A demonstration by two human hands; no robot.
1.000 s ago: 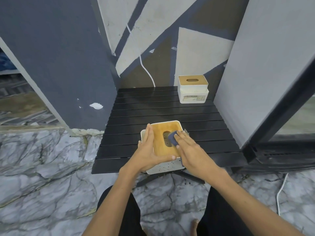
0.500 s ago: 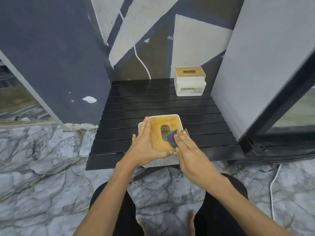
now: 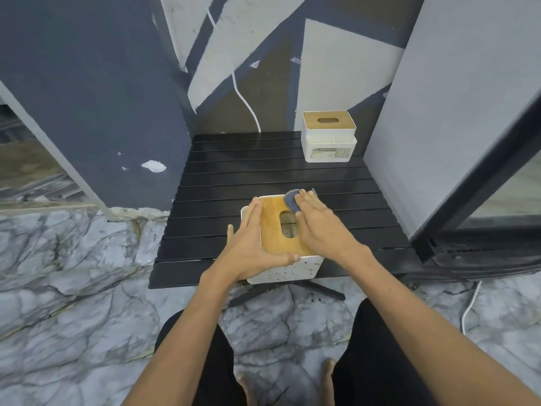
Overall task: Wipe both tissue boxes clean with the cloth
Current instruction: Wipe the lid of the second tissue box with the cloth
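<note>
Since the earlier frame, the cloth (image 3: pixel 292 200) has travelled from beside the slot to the far right corner of the near tissue box (image 3: pixel 281 268), carried there under the right hand (image 3: pixel 317 222). That box stands at the near edge of the table (image 3: pixel 234 171), with its wooden lid (image 3: pixel 270 230) facing up and its long axis running away from the person; the oval slot (image 3: pixel 288 224) lies along the same axis. The cloth sits at the far end of the lid, just ahead of the right fingertips, and a small part overhangs the far rim. The right hand lies flat, fingers straight and pressed down on the cloth, covering the right strip of the lid. The left hand (image 3: pixel 248 247) braces the box from the left: fingers extended along the left edge, thumb laid across the near rim. The uncleaned part of the lid probably lies left of and nearer than the cloth, so the next stroke likely runs back toward the person. The second tissue box (image 3: pixel 329 137) stands at the far right corner of the table, well apart from both hands, nearer the right one.
</note>
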